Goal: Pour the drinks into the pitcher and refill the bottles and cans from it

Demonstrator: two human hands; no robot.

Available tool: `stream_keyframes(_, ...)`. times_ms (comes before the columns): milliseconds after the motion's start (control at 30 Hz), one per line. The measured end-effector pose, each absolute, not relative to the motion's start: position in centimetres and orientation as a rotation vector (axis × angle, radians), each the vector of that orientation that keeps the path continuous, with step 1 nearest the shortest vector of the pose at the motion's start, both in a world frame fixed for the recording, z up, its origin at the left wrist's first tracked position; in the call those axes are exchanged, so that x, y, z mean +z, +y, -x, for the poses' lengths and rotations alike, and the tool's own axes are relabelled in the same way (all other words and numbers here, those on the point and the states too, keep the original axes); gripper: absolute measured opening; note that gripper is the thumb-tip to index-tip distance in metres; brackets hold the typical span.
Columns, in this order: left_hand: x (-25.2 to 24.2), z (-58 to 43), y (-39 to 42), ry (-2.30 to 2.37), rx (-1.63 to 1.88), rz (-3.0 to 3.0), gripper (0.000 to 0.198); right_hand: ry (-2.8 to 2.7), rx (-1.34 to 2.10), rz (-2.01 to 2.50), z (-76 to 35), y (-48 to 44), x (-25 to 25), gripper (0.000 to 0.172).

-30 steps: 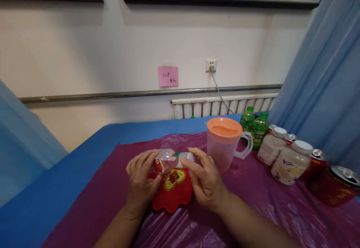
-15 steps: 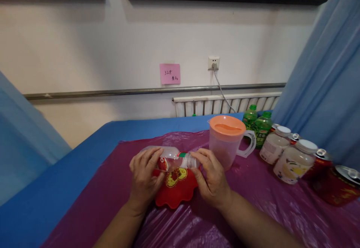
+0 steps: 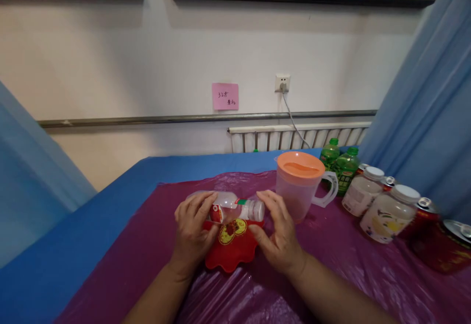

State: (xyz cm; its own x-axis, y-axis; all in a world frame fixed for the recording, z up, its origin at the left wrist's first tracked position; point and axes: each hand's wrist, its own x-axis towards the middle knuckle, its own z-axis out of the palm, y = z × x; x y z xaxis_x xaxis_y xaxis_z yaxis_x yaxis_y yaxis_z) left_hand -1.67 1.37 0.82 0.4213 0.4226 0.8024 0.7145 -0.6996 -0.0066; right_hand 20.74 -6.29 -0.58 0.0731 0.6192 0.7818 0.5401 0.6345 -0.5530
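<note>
My left hand [image 3: 192,231] is closed around the body of a clear plastic bottle [image 3: 232,210] with a red and green label. The bottle lies on its side, its neck pointing right. It hovers over a red scalloped dish [image 3: 231,249] with a yellow emblem on the purple plastic sheet [image 3: 331,265]. My right hand [image 3: 278,231] is curved just right of the bottle's neck. Its fingers arch above the neck, the thumb is below, and they are apart with nothing visible in them.
A clear pitcher with an orange lid [image 3: 300,184] stands just right of my hands. Further right are two green bottles [image 3: 344,169], two white-lidded jars [image 3: 386,213] and red cans [image 3: 447,245]. A blue cloth [image 3: 110,201] covers the table, and a blue curtain [image 3: 423,108] hangs at the right.
My right hand has come off the bottle's neck end, which now shows, and its fingers have spread. My left hand has kept its hold on the bottle.
</note>
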Motion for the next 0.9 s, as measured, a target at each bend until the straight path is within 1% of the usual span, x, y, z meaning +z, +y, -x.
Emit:
stream_keyframes(67, 0.8, 1.6, 1.4, -0.974, -1.159, 2.338, 0.05, -1.538, 0.108, 1.006, -20.8, -6.0, -0.7, 0.044)
stream_keyframes(133, 0.8, 1.7, 1.5, -0.98, -1.158, 2.335, 0.049, -1.528, 0.125, 1.0, -20.9, -5.9, -0.9, 0.038)
stream_keyframes(300, 0.7, 1.8, 1.5, -1.003, -1.175, 2.333, 0.048, -1.554, 0.068, 0.942, -20.5, -6.1, -0.8, 0.048)
stream_keyframes(467, 0.5, 2.0, 1.6, -1.062, -1.2, 2.351, 0.05, -1.529, 0.075, 0.876, -20.3, -6.2, -0.5, 0.048)
stream_keyframes(567, 0.3, 2.0, 1.7, -1.109, -1.271, 2.335, 0.052, -1.461, 0.049, 0.907, -20.5, -6.2, -0.4, 0.044)
stream_keyframes(667, 0.2, 1.8, 1.5, -1.163, -1.399, 2.317, 0.056, -1.384, 0.055, 0.92, -20.6, -6.0, -0.4, 0.036)
stream_keyframes(800, -0.1, 1.5, 0.9, -1.36, -1.589, 2.314, 0.061, -1.219, 0.206, 0.976, -20.7, -5.5, -0.4, 0.022)
stream_keyframes(900, -0.1, 1.3, 0.6, -1.514, -1.72, 2.379, 0.059, -1.214, 0.341, 1.074, -21.1, -5.4, 0.0, 0.018)
